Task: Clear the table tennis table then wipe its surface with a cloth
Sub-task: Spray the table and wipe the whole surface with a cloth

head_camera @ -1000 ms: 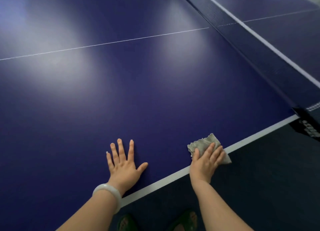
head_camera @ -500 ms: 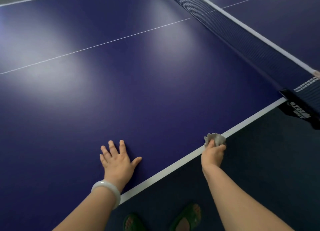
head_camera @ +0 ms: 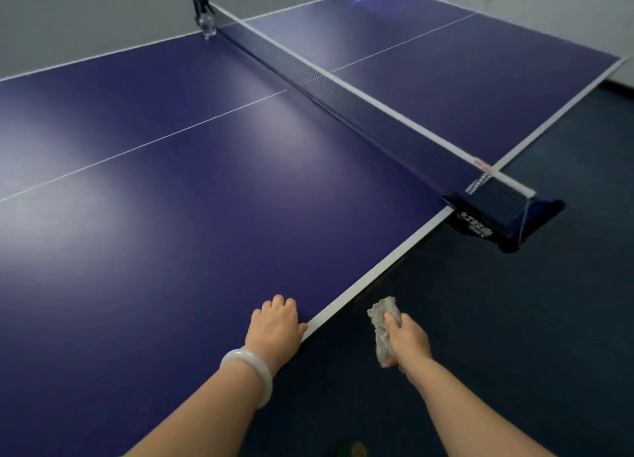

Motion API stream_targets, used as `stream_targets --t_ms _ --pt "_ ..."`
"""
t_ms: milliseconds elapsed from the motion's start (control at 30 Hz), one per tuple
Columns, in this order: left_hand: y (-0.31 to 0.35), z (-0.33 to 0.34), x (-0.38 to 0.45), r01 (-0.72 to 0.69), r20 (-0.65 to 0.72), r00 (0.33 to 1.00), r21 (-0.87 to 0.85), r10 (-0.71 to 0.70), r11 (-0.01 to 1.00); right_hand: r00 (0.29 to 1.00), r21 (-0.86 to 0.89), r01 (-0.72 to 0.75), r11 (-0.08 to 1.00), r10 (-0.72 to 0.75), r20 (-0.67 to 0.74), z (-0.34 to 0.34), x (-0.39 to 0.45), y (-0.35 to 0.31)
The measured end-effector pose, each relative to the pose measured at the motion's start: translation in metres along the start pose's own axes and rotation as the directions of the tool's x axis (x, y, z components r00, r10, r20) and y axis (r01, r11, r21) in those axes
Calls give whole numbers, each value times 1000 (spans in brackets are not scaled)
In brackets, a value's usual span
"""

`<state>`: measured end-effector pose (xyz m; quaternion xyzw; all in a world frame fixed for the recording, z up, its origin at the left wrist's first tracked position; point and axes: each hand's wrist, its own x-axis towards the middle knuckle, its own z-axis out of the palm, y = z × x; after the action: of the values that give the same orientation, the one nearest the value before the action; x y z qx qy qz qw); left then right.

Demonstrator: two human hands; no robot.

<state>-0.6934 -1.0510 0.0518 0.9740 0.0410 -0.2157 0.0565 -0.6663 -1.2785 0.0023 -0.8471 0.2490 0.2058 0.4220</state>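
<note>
Beside table (head_camera: 171, 250), right hand (head_camera: 408, 341) gripping cloth (head_camera: 382, 322)

Soft, dimmish overhead light leaves broad pale glare patches on the table (head_camera: 144, 237) at left and centre, the wide-angle lens bends its edges, and the far corners look slightly soft.

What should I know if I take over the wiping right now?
Left hand: resting on the table near its side edge, holding nothing.
Right hand: off the table over the floor, fingers closed on the bunched grey cloth.
Done: the near half looks clear of loose things.
Left: a small clear bottle-like thing stands by the far net post; whether wiping is finished cannot be told. The half beyond the net probably needs wiping.
</note>
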Motion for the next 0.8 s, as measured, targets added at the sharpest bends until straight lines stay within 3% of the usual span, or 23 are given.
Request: stream_targets --t_ms 133,333,800 --pt "70 -22 24 -115 -12 993 6 115 993 995 -51 93 994 -92 27 -72 11 11" --pt "180 -42 52 -327 22 945 36 326 944 987 -95 139 986 -145 -62 -174 23 33" --pt "445 -108 147 -751 78 658 12 749 660 940 -249 -62 967 -27 -339 -397 110 46"
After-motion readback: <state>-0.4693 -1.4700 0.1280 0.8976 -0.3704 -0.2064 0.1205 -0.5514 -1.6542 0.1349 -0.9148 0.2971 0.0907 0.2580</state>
